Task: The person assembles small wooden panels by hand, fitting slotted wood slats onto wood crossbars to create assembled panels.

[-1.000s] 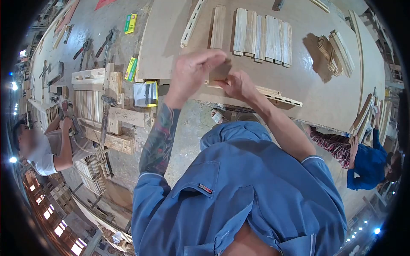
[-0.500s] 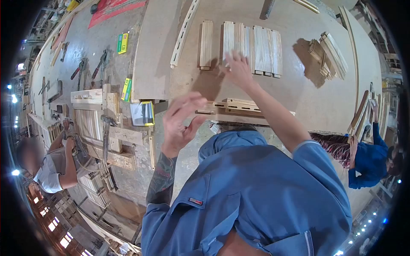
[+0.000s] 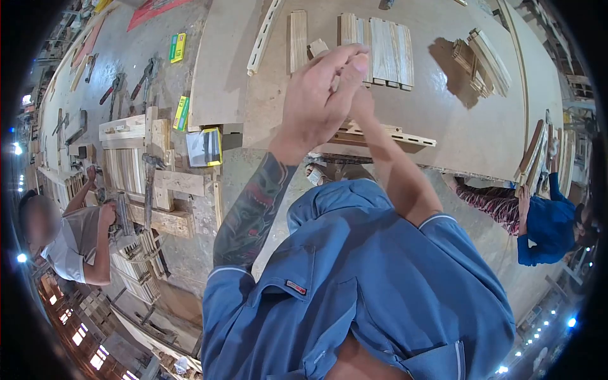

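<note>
My left hand (image 3: pixel 316 101) is raised close to the camera over the near part of the table, its fingers curled and the thumb drawn in against them. Whether anything sits inside that grip cannot be seen. Behind it is my right hand (image 3: pixel 362 104), mostly covered, with its fingers hidden. The end of a tilted wooden slat (image 3: pixel 318 47) sticks out past my left hand, in line with my right hand's grip. On the table beyond lie a single slat (image 3: pixel 298 41) and a row of grooved slats (image 3: pixel 391 54) side by side.
Slotted wooden strips lie along the near edge (image 3: pixel 411 139) and at the left (image 3: pixel 265 38). A slat stack (image 3: pixel 487 63) leans at right. Clamps (image 3: pixel 147 79), small boxes (image 3: pixel 181 113) and a wooden frame (image 3: pixel 130 152) are leftward. One person (image 3: pixel 79 234) works at left, another (image 3: pixel 544 228) at right.
My right hand has drawn back from the slat row, and the row's leftmost slat is off the table, tilted by my hands. My left hand has moved forward and right, its fingers closing.
</note>
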The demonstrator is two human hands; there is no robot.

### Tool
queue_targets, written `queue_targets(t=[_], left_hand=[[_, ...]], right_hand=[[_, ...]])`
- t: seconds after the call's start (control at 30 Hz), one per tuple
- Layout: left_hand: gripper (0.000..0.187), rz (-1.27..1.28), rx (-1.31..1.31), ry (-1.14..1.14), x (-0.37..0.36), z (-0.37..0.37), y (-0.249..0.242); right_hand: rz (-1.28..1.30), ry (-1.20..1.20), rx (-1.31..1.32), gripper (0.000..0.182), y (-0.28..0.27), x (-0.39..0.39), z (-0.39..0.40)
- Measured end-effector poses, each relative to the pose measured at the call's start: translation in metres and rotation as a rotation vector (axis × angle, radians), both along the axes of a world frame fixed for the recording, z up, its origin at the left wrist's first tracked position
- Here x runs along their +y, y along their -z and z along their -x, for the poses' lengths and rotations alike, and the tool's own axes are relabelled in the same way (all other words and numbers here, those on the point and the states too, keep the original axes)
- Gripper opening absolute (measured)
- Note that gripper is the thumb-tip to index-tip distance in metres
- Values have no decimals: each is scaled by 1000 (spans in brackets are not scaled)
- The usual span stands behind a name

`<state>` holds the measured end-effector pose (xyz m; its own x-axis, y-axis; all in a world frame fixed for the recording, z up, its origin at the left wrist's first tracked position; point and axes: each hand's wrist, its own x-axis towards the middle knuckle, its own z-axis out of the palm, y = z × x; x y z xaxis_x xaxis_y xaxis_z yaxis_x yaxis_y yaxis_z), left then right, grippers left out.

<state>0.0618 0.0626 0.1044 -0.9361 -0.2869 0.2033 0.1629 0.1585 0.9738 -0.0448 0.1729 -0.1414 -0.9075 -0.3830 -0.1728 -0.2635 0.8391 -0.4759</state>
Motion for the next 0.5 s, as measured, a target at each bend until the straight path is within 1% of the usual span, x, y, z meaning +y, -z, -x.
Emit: queue_targets(t=[0.03,0.07,0.1,0.13,0.17,0.2,0.23,0.3,0.33,0.4,0.43,0.47,0.5], left_hand=[[40,119,-45,-16,1,-2,-2],[40,239,-87,-33,1,-3,-4],[40,240,-84,-34,2,-4,-2],[41,267,-46,-64,3,-5,2],[41,293,-8,-97,4,-4,4],[41,291,-9,-100,5,-4,5],[44,249,13,-125,5,-3,4],[46,208,30,-147,5,-3,6],[47,201,35,-150,3,-3,7],[48,193,45,-150,0,0,6],[49,133,19,-133,-1,-1,4],[49,71,-10,-119,-1,-3,3],[49,69,-16,-120,-1,-4,0]], right_hand=[[100,-81,-141,50,7,9,13],[201,-133,-170,45,16,17,16],[302,-186,-208,41,15,24,17],[401,-240,-251,39,2,27,15],[612,-98,-315,34,-10,33,8],[819,49,-380,29,-33,35,-5],[817,45,-384,29,-53,37,-17],[882,-105,-415,21,-82,39,-39],[884,-99,-415,21,-81,38,-43],[730,-235,-504,20,-79,36,-44],[811,-166,-567,21,-75,30,-49],[808,-164,-570,21,-74,32,-47],[660,-231,-541,23,-85,32,-46]])
